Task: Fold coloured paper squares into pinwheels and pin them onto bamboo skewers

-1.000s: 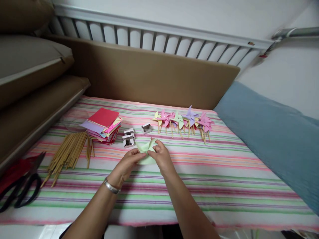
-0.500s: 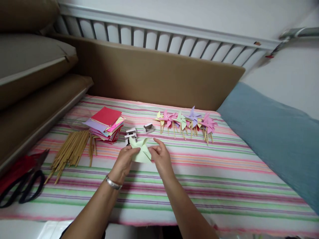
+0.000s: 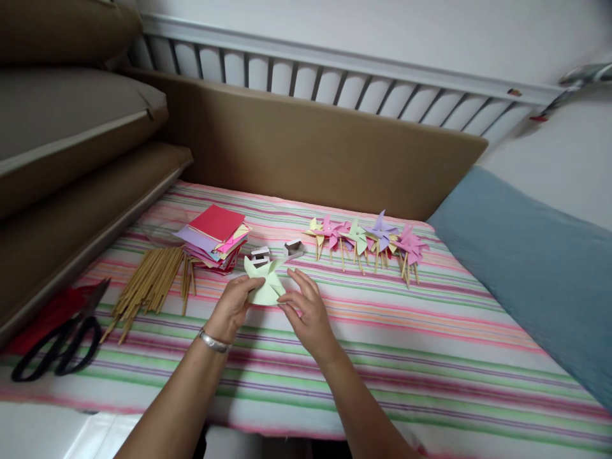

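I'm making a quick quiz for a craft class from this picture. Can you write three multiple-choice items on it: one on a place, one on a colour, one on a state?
1. Where do the scissors lie?
A. at the far left edge of the striped cloth
B. beside the finished pinwheels
C. on the blue cushion

2. What colour is the folded paper at the hands?
A. red
B. pale green
C. purple

3. How is the folded paper held?
A. lying flat, untouched
B. pinched in the left hand, with the right hand open beside it
C. clamped under the bamboo sticks

Answers: 1 A, the black handles rest at the left edge, past the sticks. 2 B, it is light green against the stripes. 3 B, the left grip closes on its edge while the right fingers are spread.
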The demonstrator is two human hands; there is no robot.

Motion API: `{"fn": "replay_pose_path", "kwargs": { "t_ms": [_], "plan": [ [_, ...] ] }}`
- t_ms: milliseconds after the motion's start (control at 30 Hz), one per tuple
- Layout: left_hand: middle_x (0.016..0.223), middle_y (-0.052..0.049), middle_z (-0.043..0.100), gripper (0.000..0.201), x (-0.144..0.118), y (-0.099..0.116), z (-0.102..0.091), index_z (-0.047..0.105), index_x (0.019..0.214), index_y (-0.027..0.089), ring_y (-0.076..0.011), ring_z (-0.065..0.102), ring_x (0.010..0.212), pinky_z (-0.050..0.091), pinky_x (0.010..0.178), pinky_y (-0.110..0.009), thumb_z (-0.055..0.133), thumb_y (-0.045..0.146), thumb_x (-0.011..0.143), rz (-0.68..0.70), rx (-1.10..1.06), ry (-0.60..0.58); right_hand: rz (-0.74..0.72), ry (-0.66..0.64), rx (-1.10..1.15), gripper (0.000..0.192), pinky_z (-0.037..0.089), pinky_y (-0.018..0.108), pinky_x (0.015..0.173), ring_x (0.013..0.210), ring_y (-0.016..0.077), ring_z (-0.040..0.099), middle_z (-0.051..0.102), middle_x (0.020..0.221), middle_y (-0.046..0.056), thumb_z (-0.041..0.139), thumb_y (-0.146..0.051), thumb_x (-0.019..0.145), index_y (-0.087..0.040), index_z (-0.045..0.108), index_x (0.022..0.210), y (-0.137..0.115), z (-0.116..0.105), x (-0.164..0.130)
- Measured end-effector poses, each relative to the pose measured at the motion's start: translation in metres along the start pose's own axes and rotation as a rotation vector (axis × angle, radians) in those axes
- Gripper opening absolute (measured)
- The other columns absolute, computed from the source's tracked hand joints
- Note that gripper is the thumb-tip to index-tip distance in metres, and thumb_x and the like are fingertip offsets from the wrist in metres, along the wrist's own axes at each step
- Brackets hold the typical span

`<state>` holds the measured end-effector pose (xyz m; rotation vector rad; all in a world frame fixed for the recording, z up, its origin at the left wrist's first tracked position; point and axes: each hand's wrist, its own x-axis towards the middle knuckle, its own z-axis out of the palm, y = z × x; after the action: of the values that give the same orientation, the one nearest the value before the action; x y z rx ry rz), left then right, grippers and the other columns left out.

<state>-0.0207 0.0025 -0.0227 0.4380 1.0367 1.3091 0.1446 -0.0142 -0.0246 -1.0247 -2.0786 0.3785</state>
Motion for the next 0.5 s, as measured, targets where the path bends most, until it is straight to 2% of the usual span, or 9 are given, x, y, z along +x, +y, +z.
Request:
{"fn": "replay_pose_path", "kwargs": {
  "t_ms": [200,500],
  "plan": [
    [0.055,-0.002,0.065,0.020,-0.008,-0.008,0.011,0.068,0.065,0.010,-0.0111,0.054,0.047,0.039,0.050,-0.023,0.076,0.021,0.050,-0.011,0.108,-0.042,0.108,0.062,0.067,0.010,0.031,0.047,0.104,0.133,0.0241,0.028,0.041,0.139,0.006,0.057,-0.019,0.080,-0.023,0.066,0.079,0.000,-0.003,0.004],
    [0.068,-0.004,0.069,0.023,-0.010,-0.022,0.015,0.071,0.074,0.012,-0.0125,0.058,0.058,0.039,0.056,-0.022,0.075,0.024,0.054,-0.034,0.183,-0.179,0.249,0.135,0.098,0.004,0.029,0.050,0.103,0.132,0.0261,0.029,0.043,0.138,0.007,0.063,-0.023,0.075,-0.022,0.063,0.071,0.005,0.000,0.004]
  ]
}}
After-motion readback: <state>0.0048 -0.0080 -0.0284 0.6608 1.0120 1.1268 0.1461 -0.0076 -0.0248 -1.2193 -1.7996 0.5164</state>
